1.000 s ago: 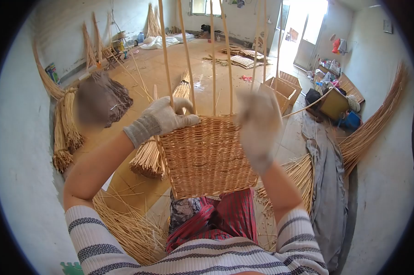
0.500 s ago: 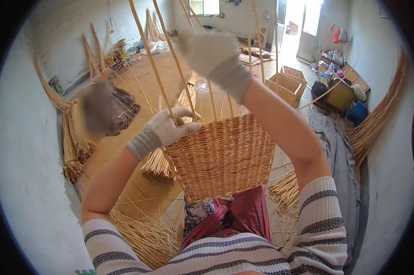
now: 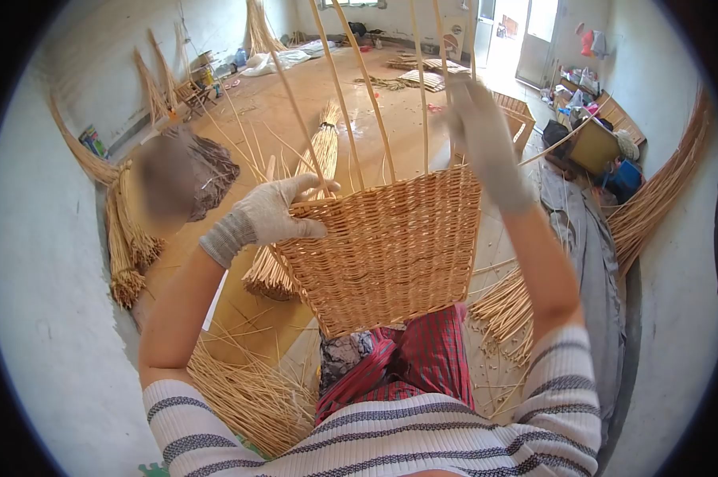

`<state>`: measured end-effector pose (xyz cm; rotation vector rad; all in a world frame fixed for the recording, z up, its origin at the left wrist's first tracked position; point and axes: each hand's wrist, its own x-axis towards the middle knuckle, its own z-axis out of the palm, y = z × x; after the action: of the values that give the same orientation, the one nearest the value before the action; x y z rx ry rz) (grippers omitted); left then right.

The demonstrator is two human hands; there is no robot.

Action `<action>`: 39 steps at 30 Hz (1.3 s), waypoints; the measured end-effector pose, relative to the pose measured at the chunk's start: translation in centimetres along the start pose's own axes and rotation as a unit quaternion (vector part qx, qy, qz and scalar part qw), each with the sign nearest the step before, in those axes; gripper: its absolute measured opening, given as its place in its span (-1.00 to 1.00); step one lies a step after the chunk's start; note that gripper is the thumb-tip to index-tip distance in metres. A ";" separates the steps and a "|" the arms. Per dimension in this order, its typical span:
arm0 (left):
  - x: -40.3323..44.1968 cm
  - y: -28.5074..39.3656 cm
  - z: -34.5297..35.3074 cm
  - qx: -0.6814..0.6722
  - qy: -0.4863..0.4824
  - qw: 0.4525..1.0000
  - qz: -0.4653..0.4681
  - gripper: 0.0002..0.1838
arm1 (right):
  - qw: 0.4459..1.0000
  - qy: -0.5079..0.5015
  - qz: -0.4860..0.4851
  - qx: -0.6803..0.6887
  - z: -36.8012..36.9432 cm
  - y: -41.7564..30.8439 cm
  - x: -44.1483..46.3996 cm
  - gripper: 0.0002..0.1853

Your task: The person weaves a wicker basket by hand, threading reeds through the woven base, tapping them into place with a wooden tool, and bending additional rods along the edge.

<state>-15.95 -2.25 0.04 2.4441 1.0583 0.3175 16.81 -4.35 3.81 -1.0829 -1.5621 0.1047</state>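
Observation:
A woven wicker panel stands upright above my lap, with several long bare stakes rising from its upper edge. My left hand, in a pale glove, grips the panel's upper left corner, thumb on the near face and fingers behind. My right hand, also gloved, is raised at the upper right corner beside the right-hand stakes. Its fingers are smeared by motion, so whether they hold a stake or strand cannot be made out.
A tied wicker bundle lies beyond the panel. Loose rods spread at lower left, more rods at right. Wooden frames and a grey cloth are on the right. Bundles line the left wall.
My right hand has swept from the right edge up and left across the stakes, then back to the upper right corner. My left hand keeps its hold on the panel, which has tilted slightly.

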 end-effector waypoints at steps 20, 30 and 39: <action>3.5 3.3 0.3 -0.033 0.001 0.999 -0.026 -0.39 | 0.924 0.159 -0.179 0.299 5.5 -1.7 -16.7 -0.83; 3.1 4.0 1.6 -0.117 0.082 0.989 0.038 -0.34 | 0.973 -0.196 0.088 0.086 4.7 -8.6 2.6 -0.75; 2.7 3.8 0.4 -0.035 0.023 0.999 0.012 -0.40 | 0.926 -0.158 -0.232 -0.254 2.9 -6.0 2.5 -0.50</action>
<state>-11.56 -2.67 1.68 2.4000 1.0204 0.4146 11.24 -4.71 8.27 -1.0860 -2.1753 -0.4974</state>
